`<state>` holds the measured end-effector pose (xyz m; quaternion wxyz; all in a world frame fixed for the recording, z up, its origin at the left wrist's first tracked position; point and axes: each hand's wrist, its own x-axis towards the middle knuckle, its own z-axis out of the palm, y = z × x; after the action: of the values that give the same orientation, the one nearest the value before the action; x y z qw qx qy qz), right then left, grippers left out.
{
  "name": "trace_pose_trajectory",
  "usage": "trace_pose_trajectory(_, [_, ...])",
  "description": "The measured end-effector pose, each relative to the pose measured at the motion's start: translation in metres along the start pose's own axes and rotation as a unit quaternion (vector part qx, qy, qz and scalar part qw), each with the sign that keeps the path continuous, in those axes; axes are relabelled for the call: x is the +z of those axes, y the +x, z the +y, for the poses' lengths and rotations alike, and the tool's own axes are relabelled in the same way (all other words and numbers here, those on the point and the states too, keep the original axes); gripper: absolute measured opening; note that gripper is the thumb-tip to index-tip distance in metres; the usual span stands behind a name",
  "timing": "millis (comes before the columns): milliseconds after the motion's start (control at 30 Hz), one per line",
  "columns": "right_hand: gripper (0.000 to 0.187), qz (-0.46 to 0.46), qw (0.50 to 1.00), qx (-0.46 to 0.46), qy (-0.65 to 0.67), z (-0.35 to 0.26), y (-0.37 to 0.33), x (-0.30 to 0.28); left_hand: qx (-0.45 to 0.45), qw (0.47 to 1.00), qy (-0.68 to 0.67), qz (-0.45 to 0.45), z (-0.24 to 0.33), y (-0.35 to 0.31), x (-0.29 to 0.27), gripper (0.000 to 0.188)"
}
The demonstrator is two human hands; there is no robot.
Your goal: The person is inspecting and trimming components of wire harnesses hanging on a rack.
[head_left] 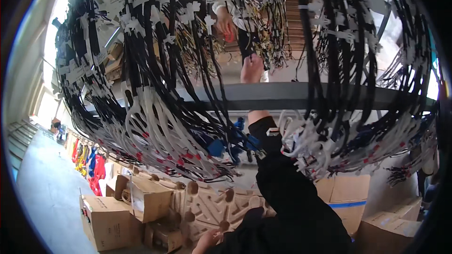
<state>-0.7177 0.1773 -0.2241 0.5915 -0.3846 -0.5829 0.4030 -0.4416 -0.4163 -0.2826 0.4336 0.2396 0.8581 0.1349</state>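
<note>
My right arm, in a black sleeve, reaches up past a grey metal bar [282, 95], which crosses in front of the wrist. Beyond the bar, my right hand [253, 68] is closed, with something dark by its fingers; what it grips is hard to make out. Bundles of black wire harnesses [160, 61] with white connectors and paper tags hang left of the arm. More black harnesses [336, 61] hang to its right, and blue connectors [216, 147] dangle beside the sleeve. Low in view is my left hand [207, 241], its fingers partly hidden.
Across the rack, another person's hand [225, 24] is by a red-orange looped object. Open cardboard boxes [113, 218] stand at lower left, and another carton [343, 197] at right. A moulded brown pallet [212, 207] lies below. Coloured cables [96, 171] hang farther left.
</note>
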Motion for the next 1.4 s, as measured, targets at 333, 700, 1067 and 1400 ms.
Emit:
trace_pose_trajectory(333, [0.066, -0.129, 0.99, 0.0, -0.062, 0.012, 0.007, 0.055, -0.049, 0.995, -0.079, -0.021, -0.047, -0.005, -0.019, 0.036])
trace_pose_trajectory(700, [0.033, -0.166, 0.98, 0.098, -0.054, -0.007, -0.057, 0.015, 0.13, 0.984, 0.119, 0.023, -0.049, -0.01, -0.043, 0.023])
trace_pose_trajectory(1067, [0.025, -0.203, 0.956, 0.118, -0.175, 0.031, -0.353, -0.267, 0.177, 0.956, -0.199, -0.122, -0.022, 0.09, -0.014, 0.026])
trace_pose_trajectory(1400, [0.016, -0.078, 0.975, 0.151, -0.145, -0.067, -0.394, -0.513, 0.142, 0.904, -0.194, -0.353, 0.146, 0.116, 0.081, 0.044])
